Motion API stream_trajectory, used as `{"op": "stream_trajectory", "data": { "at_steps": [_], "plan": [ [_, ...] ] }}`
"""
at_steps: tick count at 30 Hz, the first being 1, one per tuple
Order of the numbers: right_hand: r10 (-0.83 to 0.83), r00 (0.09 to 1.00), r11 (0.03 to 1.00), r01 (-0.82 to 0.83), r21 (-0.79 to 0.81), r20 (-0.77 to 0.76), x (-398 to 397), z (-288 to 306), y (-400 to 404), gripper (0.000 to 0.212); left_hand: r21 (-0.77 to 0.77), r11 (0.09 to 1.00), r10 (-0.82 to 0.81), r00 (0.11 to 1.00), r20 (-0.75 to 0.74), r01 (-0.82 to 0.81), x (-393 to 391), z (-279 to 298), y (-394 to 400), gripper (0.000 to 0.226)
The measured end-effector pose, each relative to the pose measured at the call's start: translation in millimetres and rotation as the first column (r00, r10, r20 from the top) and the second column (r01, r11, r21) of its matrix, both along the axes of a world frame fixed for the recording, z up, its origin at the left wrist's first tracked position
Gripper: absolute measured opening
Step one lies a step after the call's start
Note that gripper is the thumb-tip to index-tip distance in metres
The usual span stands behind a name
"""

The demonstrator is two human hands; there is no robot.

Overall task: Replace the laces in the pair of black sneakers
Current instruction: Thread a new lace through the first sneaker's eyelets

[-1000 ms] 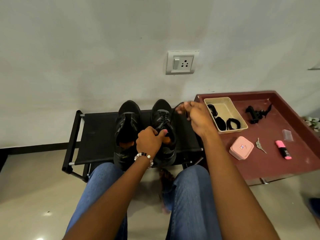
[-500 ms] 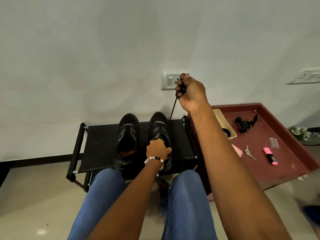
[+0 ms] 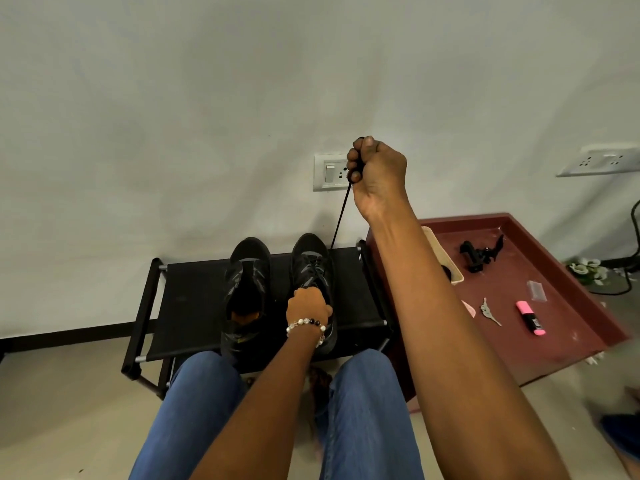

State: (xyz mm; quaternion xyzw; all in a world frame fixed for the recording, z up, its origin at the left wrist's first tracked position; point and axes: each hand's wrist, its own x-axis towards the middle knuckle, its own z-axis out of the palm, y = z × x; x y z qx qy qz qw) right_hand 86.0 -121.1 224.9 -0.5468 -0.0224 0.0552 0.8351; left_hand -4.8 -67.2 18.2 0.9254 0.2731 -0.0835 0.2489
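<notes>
Two black mesh sneakers stand side by side on the low black fabric rack [image 3: 194, 299], toes toward the wall. The left black sneaker [image 3: 247, 271] looks wide open on top with no lace that I can see, so its old lace seems to be out already. The right black sneaker [image 3: 310, 263] has lace crossings near its toe.

The right hand [image 3: 375, 171] is a tight fist high above the rack, wrapped round a thin black shoelace [image 3: 339, 220]. The lace runs straight and tight from the fist down to the right sneaker. The left hand [image 3: 306, 306] sits on the back part of that sneaker with its fingers curled over the opening, holding it down.

My guess is that the job is in its early or middle part — one lace is being drawn through the right sneaker. I cannot tell if it is an old lace coming out or a new one going in. Lacing the left sneaker is still to do.

Right of the rack is one dark red tray table [image 3: 554, 341]. On it I count:
- one cream plastic bin [image 3: 450, 268], mostly hidden by the arm
- one small black clamp-like thing [image 3: 479, 256]
- one silver key [image 3: 488, 311]
- one pink highlighter pen [image 3: 530, 317]
- one small clear plastic bag [image 3: 536, 291]

On the wall behind the rack there are two white switch plates — one by the fist [image 3: 330, 171], one far to the right [image 3: 602, 161].
</notes>
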Motion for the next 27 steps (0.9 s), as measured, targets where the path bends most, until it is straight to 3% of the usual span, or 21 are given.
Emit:
{"op": "stream_trajectory", "data": {
  "at_steps": [7, 11, 13, 15, 19, 21, 23, 25, 27],
  "plan": [
    [0.012, 0.998, 0.999, -0.01, -0.035, 0.064, 2.4, 0.2, -1.6, 0.032, 0.005, 1.0, -0.021, 1.0, -0.003, 0.021, -0.6, 0.1, 0.9, 0.027],
    [0.093, 0.984, 0.953, -0.045, -0.3, 0.149, 11.6, -11.9, -13.4, 0.03, -0.04, 0.999, -0.026, 0.999, 0.023, 0.027, -1.3, -0.3, 5.5, 0.03],
    [0.102, 0.986, 0.894, -0.031, -0.446, 0.136, 18.0, -26.8, -21.1, 0.026, -0.081, 0.997, -0.016, 0.998, 0.059, 0.021, -3.6, -3.8, 10.5, 0.044],
    [0.103, 0.99, 0.791, -0.021, -0.611, 0.1, 20.5, -54.6, -26.9, 0.025, -0.139, 0.99, 0.043, 0.993, 0.113, -0.027, -6.5, -6.9, 19.2, 0.054],
    [0.216, 0.976, 0.473, -0.091, -0.876, 0.015, 13.6, -121.9, -29.8, 0.035, -0.189, 0.968, 0.214, 0.934, 0.287, -0.164, -7.2, -9.0, 44.2, 0.03],
    [0.256, 0.966, 0.267, -0.096, -0.959, -0.026, 12.0, -149.6, -24.4, 0.025, -0.202, 0.965, 0.232, 0.899, 0.371, -0.166, -1.7, -10.8, 56.3, 0.021],
    [0.258, 0.966, 0.057, -0.036, -0.998, -0.02, 7.6, -166.4, -18.2, 0.017, -0.182, 0.979, 0.158, 0.894, 0.418, -0.088, 5.5, -12.7, 64.5, 0.026],
    [0.257, 0.966, -0.006, 0.037, -0.999, 0.034, 4.4, -179.1, -13.2, 0.025, -0.178, 0.984, 0.085, 0.896, 0.436, -0.007, 12.2, -15.3, 70.3, 0.03],
    [0.257, 0.965, 0.112, 0.016, -0.994, 0.044, 2.1, -192.5, -11.9, 0.03, -0.185, 0.981, 0.034, 0.896, 0.443, 0.055, 16.3, -18.5, 75.3, 0.029]
  ]
}}
